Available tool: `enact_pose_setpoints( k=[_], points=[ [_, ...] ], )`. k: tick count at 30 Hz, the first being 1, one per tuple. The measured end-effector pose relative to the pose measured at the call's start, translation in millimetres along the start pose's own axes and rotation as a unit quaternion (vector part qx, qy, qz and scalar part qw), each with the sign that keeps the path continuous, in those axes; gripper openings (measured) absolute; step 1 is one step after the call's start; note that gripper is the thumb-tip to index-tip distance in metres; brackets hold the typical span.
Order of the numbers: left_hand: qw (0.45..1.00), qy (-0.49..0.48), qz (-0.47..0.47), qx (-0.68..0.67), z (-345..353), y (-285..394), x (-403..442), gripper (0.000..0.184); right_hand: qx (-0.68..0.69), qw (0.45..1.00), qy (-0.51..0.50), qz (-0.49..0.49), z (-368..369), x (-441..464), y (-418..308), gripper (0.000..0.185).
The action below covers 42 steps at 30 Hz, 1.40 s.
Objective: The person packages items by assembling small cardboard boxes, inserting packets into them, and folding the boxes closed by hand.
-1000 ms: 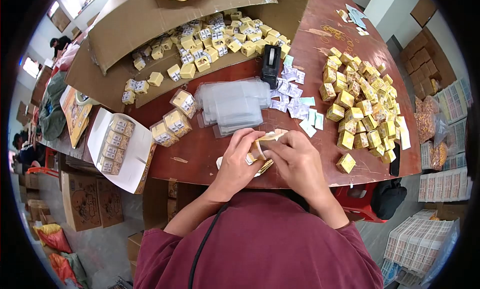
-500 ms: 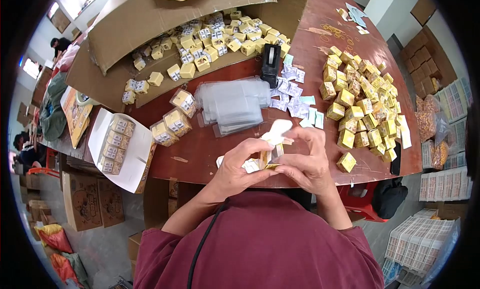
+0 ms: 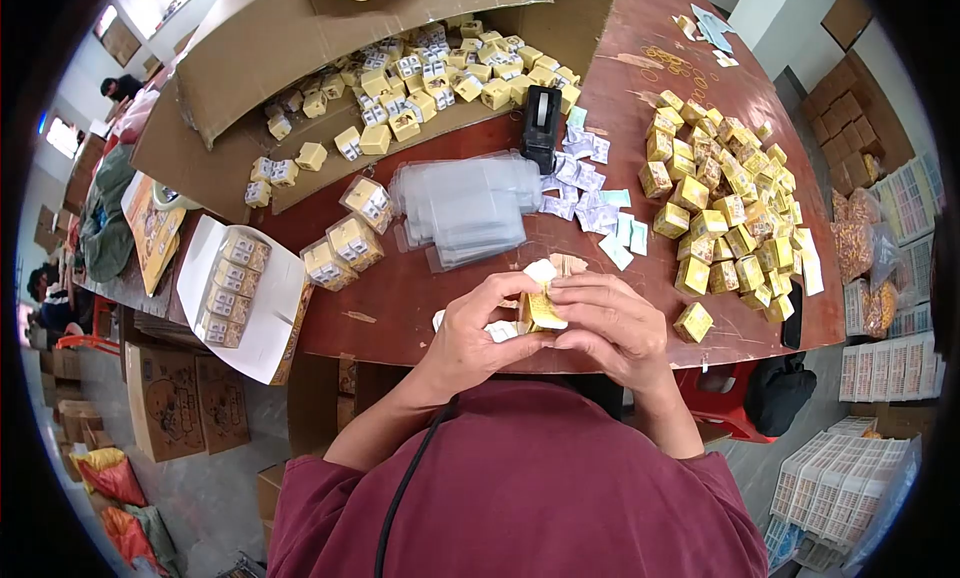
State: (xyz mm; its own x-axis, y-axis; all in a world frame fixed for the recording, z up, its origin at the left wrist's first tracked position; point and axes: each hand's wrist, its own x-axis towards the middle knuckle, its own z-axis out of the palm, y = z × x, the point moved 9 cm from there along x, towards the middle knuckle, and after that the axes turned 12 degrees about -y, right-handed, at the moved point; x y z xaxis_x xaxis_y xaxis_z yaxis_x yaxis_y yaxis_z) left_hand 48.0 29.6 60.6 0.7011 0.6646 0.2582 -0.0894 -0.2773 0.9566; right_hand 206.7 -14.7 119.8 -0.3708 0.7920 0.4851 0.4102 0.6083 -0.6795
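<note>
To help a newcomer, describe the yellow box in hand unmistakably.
Find the reddish table, then the left hand and right hand at its near edge. Between them is the yellow box: it alone is held, unlike the piled yellow boxes.

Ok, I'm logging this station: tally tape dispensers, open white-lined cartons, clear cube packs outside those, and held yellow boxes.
Black tape dispenser: 1
Open white-lined carton: 1
Clear cube packs: 3
Held yellow box: 1
Total: 6

One yellow box (image 3: 543,312) just below centre; one black tape dispenser (image 3: 541,133), upper centre; three clear packs (image 3: 354,242) and one white carton (image 3: 262,323), left; at right, probably dozens of piled boxes (image 3: 749,275), too overlapped to count.
</note>
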Motion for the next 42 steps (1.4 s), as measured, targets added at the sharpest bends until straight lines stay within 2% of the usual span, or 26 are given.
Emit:
enact_pose_setpoints(
  k=[1, 4, 10, 16, 19, 25, 28, 34, 37, 39, 41, 42],
  points=[
    [1.0, 0.006, 0.004, 0.003, -1, 1, 0, 0.055, -0.014, 1.0, -0.017, -0.016, 1, 0, -3, 0.028],
    [0.989, -0.01, 0.035, 0.145, 1, 17, 4, 0.053, -0.003, 0.999, -0.003, 0.033, 0, -5, 7, 0.03],
    [0.99, -0.032, -0.011, 0.135, 4, 10, 3, 0.054, -0.036, 0.996, 0.011, 0.081, 4, -4, 0, 0.02],
    [0.995, -0.054, -0.069, 0.045, 6, 2, 5, 0.051, 0.048, 0.989, 0.002, 0.137, 2, -6, 16, 0.017],
    [0.996, -0.052, -0.075, 0.02, 6, -2, 5, 0.049, 0.035, 0.992, -0.014, 0.125, 4, -3, 14, 0.015],
    [0.995, -0.05, -0.085, -0.003, 7, -6, 3, 0.047, -0.017, 0.999, -0.035, 0.034, 4, 3, -1, 0.012],
    [0.999, -0.022, -0.045, 0.001, 6, -3, 2, 0.044, -0.082, 0.995, -0.062, -0.006, 10, 0, -9, 0.023],
    [0.992, 0.005, -0.097, -0.076, 5, -33, -1, 0.056, -0.065, 0.993, -0.078, 0.053, 18, 2, -7, 0.055],
    [0.985, 0.05, -0.093, -0.139, -4, -49, -1, 0.06, -0.128, 0.985, -0.077, 0.092, 6, -4, 13, 0.061],
    [0.988, 0.077, -0.121, -0.051, -33, -44, 2, 0.064, -0.166, 0.978, -0.032, 0.125, -33, -6, 29, 0.064],
    [0.957, 0.052, -0.218, 0.182, -53, -54, 0, 0.065, -0.259, 0.954, 0.037, 0.147, -86, -7, 43, 0.063],
    [0.949, 0.027, -0.204, 0.239, -48, -56, 2, 0.066, -0.303, 0.934, 0.083, 0.169, -119, -11, 51, 0.065]
  ],
)
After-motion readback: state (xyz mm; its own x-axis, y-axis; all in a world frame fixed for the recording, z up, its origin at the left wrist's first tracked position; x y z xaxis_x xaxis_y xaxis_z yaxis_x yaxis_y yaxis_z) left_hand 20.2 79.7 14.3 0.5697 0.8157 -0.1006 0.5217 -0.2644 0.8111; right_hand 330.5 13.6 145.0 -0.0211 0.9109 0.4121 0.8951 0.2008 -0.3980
